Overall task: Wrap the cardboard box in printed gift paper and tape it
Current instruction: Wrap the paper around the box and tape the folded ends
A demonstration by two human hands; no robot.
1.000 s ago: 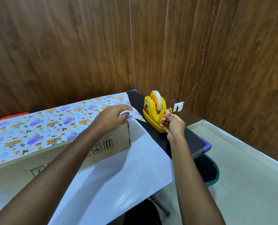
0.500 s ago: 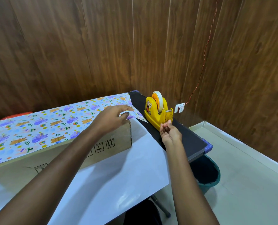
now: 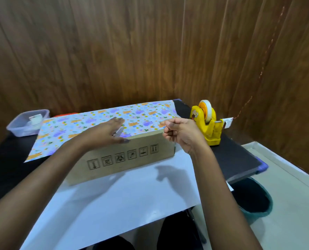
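Note:
The brown cardboard box (image 3: pixel 132 159) lies lengthwise on the white underside of the gift paper (image 3: pixel 124 201). The printed side of the paper (image 3: pixel 99 120) is folded over the box's top. My left hand (image 3: pixel 105 134) rests on that top near the front edge, holding the paper's edge down between fingers and thumb. My right hand (image 3: pixel 180 134) hovers at the box's right top corner with its fingertips pinched on a short clear piece of tape, barely visible. The yellow tape dispenser (image 3: pixel 207 123) stands just right of that hand.
A clear plastic container (image 3: pixel 26 123) sits at the back left of the black table (image 3: pixel 236 156). A dark bin (image 3: pixel 253 199) stands on the floor below the table's right edge. Wooden walls close in behind and to the right. My knees show under the front edge.
My right hand left the dispenser and came back left to the box's corner with tape pinched. My left hand slid left along the box top. The view swung left.

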